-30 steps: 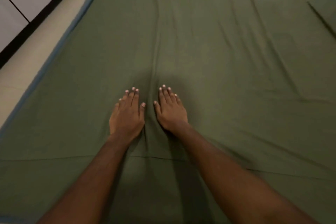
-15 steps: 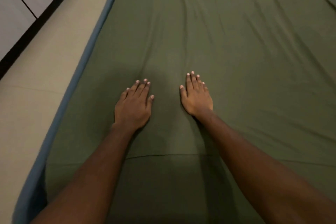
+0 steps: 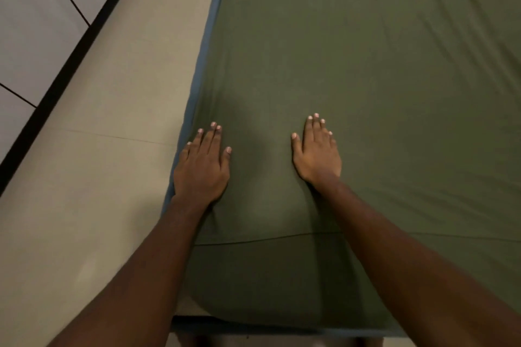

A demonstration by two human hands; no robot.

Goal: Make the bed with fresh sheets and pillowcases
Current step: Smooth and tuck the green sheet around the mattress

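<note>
Head cam, looking down the bed. Olive-green fabric bed sheet (image 3: 366,65) is spread over the mattress top and drapes over the near end. Soft creases fan out far and right; the patch between the hands looks pretty flat.

Left hand (image 3: 201,166) is palm down on the sheet, fingers straight and close together, holding nothing, just pressing. Right hand (image 3: 317,155) is the same: flat, fingers extended, no pinch on the cloth. Hands are apart, w/ a bare stretch of sheet between them.

Key relation: the sheet's left border runs near-to-far along the bed's long axis and sits just left of the left hand, whose little-finger side is almost on it. A thin strip of blue mattress edge (image 3: 208,36) shows beyond that border, so I read this side as not fully covered or tucked. Left hand is clearly nearer; right hand is well inboard.

My call: smoothing stage, sheet on, pillowcases nowhere in view. Next, prob. a sweep out to the left, then a tuck down the side.

Beige tiled floor (image 3: 98,149) lies left of the bed, w/ white cupboard fronts on a black plinth (image 3: 33,22) at far left.
</note>
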